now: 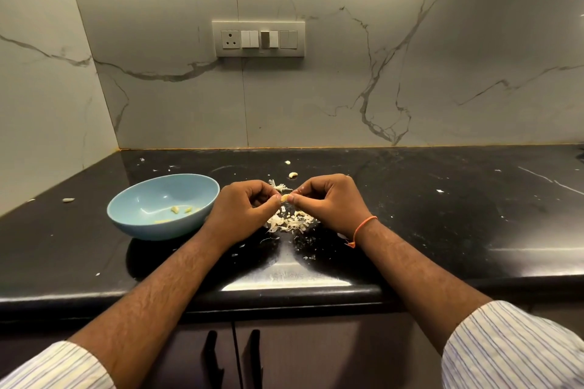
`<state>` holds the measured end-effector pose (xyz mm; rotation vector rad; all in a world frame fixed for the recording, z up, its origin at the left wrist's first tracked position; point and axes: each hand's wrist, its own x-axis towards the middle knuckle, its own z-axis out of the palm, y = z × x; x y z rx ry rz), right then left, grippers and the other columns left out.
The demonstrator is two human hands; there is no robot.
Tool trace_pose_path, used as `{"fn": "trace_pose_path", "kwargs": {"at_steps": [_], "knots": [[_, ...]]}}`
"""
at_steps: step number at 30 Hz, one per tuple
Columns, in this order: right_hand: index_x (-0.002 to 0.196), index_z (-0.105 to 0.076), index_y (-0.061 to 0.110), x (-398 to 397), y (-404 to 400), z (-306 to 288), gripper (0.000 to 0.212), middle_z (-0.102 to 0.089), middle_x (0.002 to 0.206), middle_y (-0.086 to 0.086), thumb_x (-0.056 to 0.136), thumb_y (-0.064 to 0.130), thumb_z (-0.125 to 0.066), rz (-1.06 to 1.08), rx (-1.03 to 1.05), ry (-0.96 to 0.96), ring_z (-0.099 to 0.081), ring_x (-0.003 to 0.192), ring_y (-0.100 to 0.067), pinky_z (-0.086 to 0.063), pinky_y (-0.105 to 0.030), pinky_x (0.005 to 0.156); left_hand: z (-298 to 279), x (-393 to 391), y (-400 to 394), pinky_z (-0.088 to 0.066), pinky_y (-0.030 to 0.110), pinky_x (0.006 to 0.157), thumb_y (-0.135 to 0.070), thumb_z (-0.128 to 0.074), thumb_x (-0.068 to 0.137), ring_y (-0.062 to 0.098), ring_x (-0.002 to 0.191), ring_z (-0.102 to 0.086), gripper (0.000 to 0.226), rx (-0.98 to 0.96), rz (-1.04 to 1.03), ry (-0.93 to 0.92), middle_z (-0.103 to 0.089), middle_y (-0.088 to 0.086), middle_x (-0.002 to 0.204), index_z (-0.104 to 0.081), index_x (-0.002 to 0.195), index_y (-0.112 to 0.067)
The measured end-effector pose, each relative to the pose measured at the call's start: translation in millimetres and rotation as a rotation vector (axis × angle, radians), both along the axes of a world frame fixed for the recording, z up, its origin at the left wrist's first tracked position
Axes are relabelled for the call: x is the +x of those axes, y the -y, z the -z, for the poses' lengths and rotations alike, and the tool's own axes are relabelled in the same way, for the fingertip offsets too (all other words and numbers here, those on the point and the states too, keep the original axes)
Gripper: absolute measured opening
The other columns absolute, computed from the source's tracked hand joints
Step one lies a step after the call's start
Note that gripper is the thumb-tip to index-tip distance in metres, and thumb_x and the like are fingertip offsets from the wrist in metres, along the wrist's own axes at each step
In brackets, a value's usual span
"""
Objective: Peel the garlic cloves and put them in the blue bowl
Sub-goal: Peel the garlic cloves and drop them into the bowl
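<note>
A: What am I looking at from the head cam?

B: I've got both hands up over a black stone counter [442, 230], glossy and speckled. Left hand [243, 211] and right hand [331, 202] each pinch one garlic clove [285, 198] btwn thumb and fingertips, fingers curled. It's held right above the heap of peels [292, 223] so scraps drop in one spot, I'd guess.

A: And the bowl?

B: The blue bowl [132, 221] sits just left of my left hand, close for a short drop. Smooth, rounded, matte-looking; a few pale peeled cloves [175, 209] lie inside.

A: Textures?

B: Peels look papery, thin, whitish, curled. The clove is small, yellowish, w/ skin status too small to tell. Two more cloves [293, 175] lie behind the hands, one stray clove [68, 199] far left.
</note>
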<state>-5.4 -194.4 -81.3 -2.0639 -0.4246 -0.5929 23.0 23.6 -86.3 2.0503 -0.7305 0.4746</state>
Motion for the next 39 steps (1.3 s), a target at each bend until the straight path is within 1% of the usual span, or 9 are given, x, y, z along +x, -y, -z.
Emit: {"fn": "trace_pose_path", "kwargs": {"at_steps": [6, 11, 15, 17, 20, 24, 29, 33, 39], "knots": [[0.083, -0.084, 0.013, 0, 0, -1, 0.013, -0.079, 0.075, 0.003, 0.085, 0.025, -0.088, -0.035, 0.055, -0.037, -0.077, 0.075, -0.015, -0.065, -0.039, 0.077, -2, -2, 2, -0.048, 0.015, 0.057, -0.026, -0.072, 0.096, 0.002, 0.059, -0.059, 0.008, 0.013, 0.018, -0.023, -0.072, -0.007, 0.071, -0.075, 0.089, -0.025], [0.093, -0.083, 0.003, -3, 0, -5, 0.014, -0.080, 0.079, -0.007, 0.089, 0.017, -0.084, -0.172, 0.155, -0.107, -0.073, 0.072, -0.010, -0.055, -0.020, 0.068, -5, -3, 2, -0.045, 0.018, 0.055, -0.031, -0.068, 0.099, 0.001, 0.057, -0.054, 0.009, 0.009, 0.057, -0.060, -0.070, -0.002, 0.071, -0.072, 0.091, -0.027], [0.098, -0.081, 0.000, -4, 0, -7, 0.014, -0.080, 0.082, -0.012, 0.092, 0.012, -0.080, -0.201, 0.214, -0.111, -0.074, 0.072, -0.014, -0.055, -0.019, 0.064, -4, -2, 2, -0.048, 0.020, 0.057, -0.033, -0.070, 0.099, 0.004, 0.059, -0.057, 0.009, 0.011, 0.066, -0.062, -0.073, 0.000, 0.073, -0.073, 0.093, -0.027], [0.096, -0.082, 0.005, -3, 0, -7, 0.012, -0.080, 0.082, -0.008, 0.091, 0.016, -0.082, -0.150, 0.208, -0.091, -0.075, 0.074, -0.015, -0.056, -0.022, 0.066, -4, -3, 2, -0.048, 0.017, 0.056, -0.028, -0.072, 0.099, 0.002, 0.057, -0.059, 0.004, -0.001, 0.071, -0.055, -0.073, -0.006, 0.072, -0.075, 0.099, -0.026], [0.091, -0.084, 0.014, 1, 1, -3, 0.008, -0.080, 0.080, -0.002, 0.088, 0.021, -0.086, -0.052, 0.187, -0.054, -0.077, 0.078, -0.019, -0.062, -0.038, 0.073, -3, -5, 1, -0.050, 0.015, 0.059, -0.020, -0.079, 0.093, 0.002, 0.058, -0.063, 0.022, -0.040, 0.109, -0.053, -0.074, -0.014, 0.078, -0.076, 0.115, -0.022], [0.086, -0.085, 0.019, 4, -1, 5, 0.009, -0.080, 0.076, 0.005, 0.085, 0.027, -0.087, -0.002, 0.102, -0.014, -0.077, 0.075, -0.017, -0.064, -0.046, 0.075, 1, -6, 2, -0.058, 0.027, 0.059, -0.030, -0.087, 0.086, 0.008, 0.060, -0.066, 0.030, -0.082, 0.108, -0.012, -0.080, -0.011, 0.094, -0.079, 0.115, -0.031], [0.087, -0.085, 0.018, 6, 0, 3, 0.007, -0.080, 0.076, 0.006, 0.087, 0.025, -0.086, -0.031, 0.088, -0.017, -0.075, 0.073, -0.006, -0.059, -0.028, 0.071, -1, -2, 3, -0.056, 0.022, 0.064, -0.031, -0.086, 0.086, 0.008, 0.068, -0.073, 0.020, -0.127, 0.068, 0.004, -0.080, -0.014, 0.086, -0.084, 0.106, -0.026], [0.095, -0.083, 0.010, 4, -1, 0, 0.006, -0.079, 0.079, 0.001, 0.093, 0.014, -0.080, -0.112, 0.159, -0.071, -0.071, 0.070, -0.002, -0.053, -0.018, 0.069, -6, -1, 2, -0.052, 0.012, 0.068, -0.021, -0.081, 0.089, -0.003, 0.070, -0.070, 0.017, -0.202, 0.122, -0.137, -0.081, -0.009, 0.083, -0.084, 0.106, -0.022], [0.089, -0.080, 0.014, 6, 1, 1, 0.008, -0.078, 0.081, -0.005, 0.095, 0.019, -0.077, -0.051, 0.157, -0.078, -0.068, 0.072, -0.012, -0.060, -0.039, 0.074, -7, -4, 1, -0.056, 0.018, 0.065, -0.015, -0.081, 0.089, 0.001, 0.065, -0.069, 0.021, -0.242, 0.194, -0.184, -0.081, -0.002, 0.080, -0.082, 0.110, -0.015]]}}
